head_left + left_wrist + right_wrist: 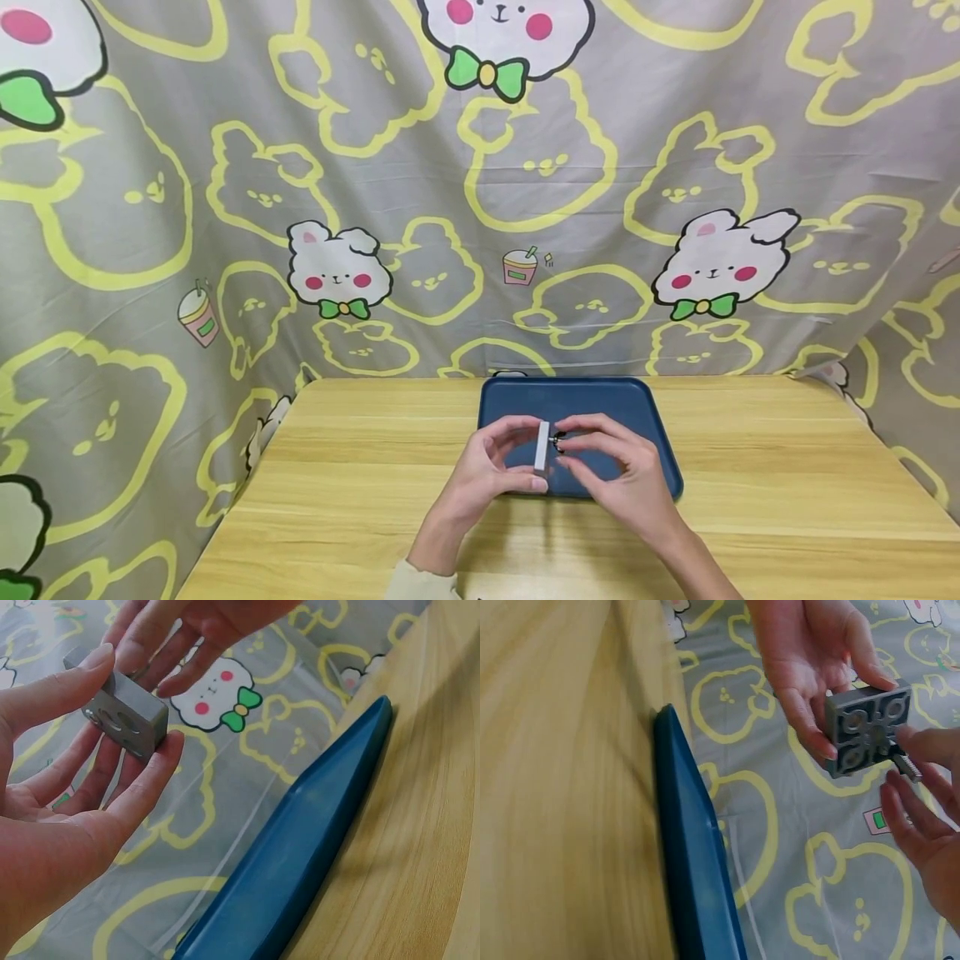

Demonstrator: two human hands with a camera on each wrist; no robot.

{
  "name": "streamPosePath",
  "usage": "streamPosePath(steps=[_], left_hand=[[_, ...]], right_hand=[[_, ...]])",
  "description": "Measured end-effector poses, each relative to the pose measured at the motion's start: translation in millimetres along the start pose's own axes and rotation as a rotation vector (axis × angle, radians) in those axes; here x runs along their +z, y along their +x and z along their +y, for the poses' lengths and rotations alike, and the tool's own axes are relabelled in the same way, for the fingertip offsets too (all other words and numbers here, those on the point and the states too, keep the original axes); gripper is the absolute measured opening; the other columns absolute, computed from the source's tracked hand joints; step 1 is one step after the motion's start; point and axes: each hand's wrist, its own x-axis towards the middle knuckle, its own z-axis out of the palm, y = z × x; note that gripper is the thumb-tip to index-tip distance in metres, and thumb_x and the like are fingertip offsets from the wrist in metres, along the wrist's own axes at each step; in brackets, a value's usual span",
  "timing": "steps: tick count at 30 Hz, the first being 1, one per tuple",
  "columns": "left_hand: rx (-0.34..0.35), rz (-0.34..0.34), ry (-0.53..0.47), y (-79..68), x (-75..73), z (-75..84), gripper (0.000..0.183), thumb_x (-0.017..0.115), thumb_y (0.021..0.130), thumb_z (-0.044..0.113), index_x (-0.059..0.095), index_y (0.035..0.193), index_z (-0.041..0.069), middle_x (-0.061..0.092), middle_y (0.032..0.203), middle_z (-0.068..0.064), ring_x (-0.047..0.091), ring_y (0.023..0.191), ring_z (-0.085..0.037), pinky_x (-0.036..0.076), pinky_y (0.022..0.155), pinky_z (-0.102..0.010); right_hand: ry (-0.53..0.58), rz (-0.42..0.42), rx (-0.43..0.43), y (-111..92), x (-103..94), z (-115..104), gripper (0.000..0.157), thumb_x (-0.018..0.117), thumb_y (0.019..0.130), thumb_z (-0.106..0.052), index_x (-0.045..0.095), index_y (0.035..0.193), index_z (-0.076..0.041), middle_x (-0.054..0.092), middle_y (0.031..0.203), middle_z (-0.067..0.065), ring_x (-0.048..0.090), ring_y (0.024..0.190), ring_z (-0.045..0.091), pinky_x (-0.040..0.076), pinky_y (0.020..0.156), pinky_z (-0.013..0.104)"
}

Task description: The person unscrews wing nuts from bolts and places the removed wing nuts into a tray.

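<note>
My left hand [483,467] grips a grey rectangular block [135,716] by its edges, fingers at one end and thumb at the other. Round recesses mark one face of the block, seen in the right wrist view. From that face juts a small metal screw [906,763], with a dark part around it in the head view. Curled fingers of my right hand [618,467] surround this screw at the block's right side. Both hands hold these pieces up above the blue tray [660,442].
The tray lies on a light wood-grain table [375,450], near its back edge. Behind and beside the table hangs a grey curtain [420,192] with yellow outlines and cartoon rabbits.
</note>
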Motion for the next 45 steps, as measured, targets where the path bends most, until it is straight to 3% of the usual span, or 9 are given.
streamPosePath(steps=[5, 11, 18, 21, 28, 38, 45], left_hand=[[-0.021, 0.011, 0.030, 0.2, 1.5, 1.4, 0.067, 0.086, 0.076, -0.008, 0.058, 0.136, -0.001, 0.053, 0.141, -0.027, 0.054, 0.129, -0.027, 0.057, 0.097, -0.046], [-0.029, 0.038, 0.051, -0.6, 2.5, 1.6, 0.068, 0.085, 0.074, -0.012, 0.058, 0.136, -0.001, 0.059, 0.137, -0.013, 0.054, 0.130, -0.026, 0.057, 0.097, -0.045], [-0.001, 0.038, 0.067, 0.7, 4.3, -0.2, 0.067, 0.083, 0.073, -0.016, 0.059, 0.134, -0.002, 0.059, 0.136, -0.015, 0.053, 0.130, -0.027, 0.057, 0.098, -0.046], [0.004, 0.035, 0.079, 1.6, 5.5, -1.0, 0.066, 0.082, 0.073, -0.016, 0.059, 0.134, -0.002, 0.059, 0.136, -0.015, 0.053, 0.130, -0.028, 0.057, 0.097, -0.045], [0.010, 0.016, 0.103, 1.4, 6.5, -1.5, 0.065, 0.082, 0.074, -0.016, 0.059, 0.134, -0.001, 0.058, 0.135, -0.014, 0.053, 0.130, -0.027, 0.057, 0.097, -0.045], [0.007, 0.013, 0.107, 1.1, 6.5, -1.9, 0.065, 0.082, 0.075, -0.015, 0.060, 0.134, -0.001, 0.058, 0.136, -0.015, 0.053, 0.130, -0.028, 0.058, 0.097, -0.045], [-0.007, 0.025, 0.112, 1.1, 7.0, -1.0, 0.065, 0.083, 0.075, -0.014, 0.061, 0.134, 0.001, 0.059, 0.136, -0.014, 0.054, 0.129, -0.026, 0.058, 0.096, -0.044]], right_hand=[[0.014, 0.016, 0.161, 1.1, -3.6, -7.4, 0.032, 0.078, 0.081, 0.015, 0.077, 0.103, -0.008, 0.071, 0.112, 0.013, 0.069, 0.102, 0.021, 0.061, 0.083, 0.025], [0.014, -0.001, 0.488, 1.4, -4.2, -10.1, 0.016, 0.074, 0.096, -0.010, 0.075, 0.112, -0.012, 0.074, 0.107, 0.003, 0.074, 0.093, 0.016, 0.062, 0.079, 0.027], [0.328, -0.042, 0.847, 3.5, -7.4, -8.4, 0.035, 0.071, 0.099, -0.019, 0.066, 0.122, 0.007, 0.074, 0.109, 0.019, 0.076, 0.090, 0.030, 0.064, 0.077, 0.042], [0.431, -0.051, 0.954, 3.8, -9.2, -7.1, 0.043, 0.071, 0.099, -0.021, 0.062, 0.127, 0.010, 0.073, 0.110, 0.021, 0.075, 0.094, 0.031, 0.063, 0.080, 0.044], [0.481, -0.035, 0.988, 3.6, -9.9, -4.7, 0.041, 0.074, 0.096, -0.015, 0.063, 0.124, 0.011, 0.074, 0.106, 0.018, 0.075, 0.094, 0.029, 0.063, 0.082, 0.044], [0.466, -0.034, 0.988, 5.2, -9.3, -6.0, 0.041, 0.078, 0.092, -0.013, 0.064, 0.122, 0.011, 0.074, 0.102, 0.017, 0.075, 0.095, 0.032, 0.062, 0.084, 0.046], [0.359, -0.015, 0.889, 2.7, -6.7, -5.2, 0.031, 0.078, 0.092, -0.009, 0.068, 0.115, 0.008, 0.074, 0.098, 0.020, 0.076, 0.088, 0.029, 0.064, 0.077, 0.044]])
